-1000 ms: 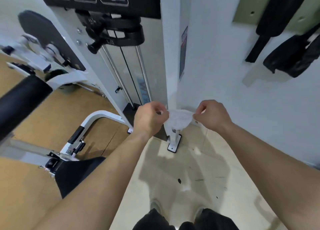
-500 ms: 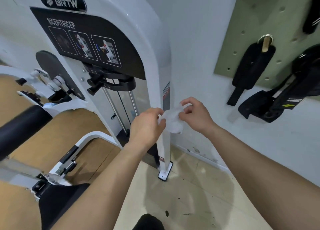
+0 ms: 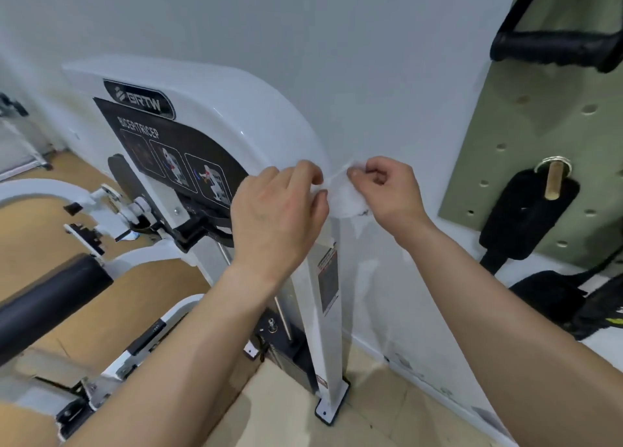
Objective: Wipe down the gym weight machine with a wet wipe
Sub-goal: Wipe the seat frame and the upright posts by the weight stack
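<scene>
**A:** Fingers first. Left hand [image 3: 276, 210]: fingers [image 3: 308, 171] curled, pinching the left edge of the wet wipe [image 3: 344, 197]. Right hand [image 3: 387, 190]: fingers [image 3: 362, 171] curled too, pinching its upper right corner. Neither hand hangs loose.

**B:** Where's the wipe?

**A:** Partly bunched between the two hands and held in the air. It sits in front of the weight machine [image 3: 215, 102], at the right edge of its white shroud [image 3: 269, 122], where the curve drops into the upright post [image 3: 328, 328]. Cannot tell whether it touches the paint.

**B:** Which step?

**A:** Reads as spreading the wipe out, getting it ready. No wiping contact visible, so I judge the cleaning proper not yet begun.

**B:** Next move calls for?

**A:** Probably one hand lets go, and the other flattens the wipe and presses it onto shroud or post. The pegboard [image 3: 539, 116] with black straps [image 3: 526, 217] hangs well apart to the right. No obstacle.
</scene>
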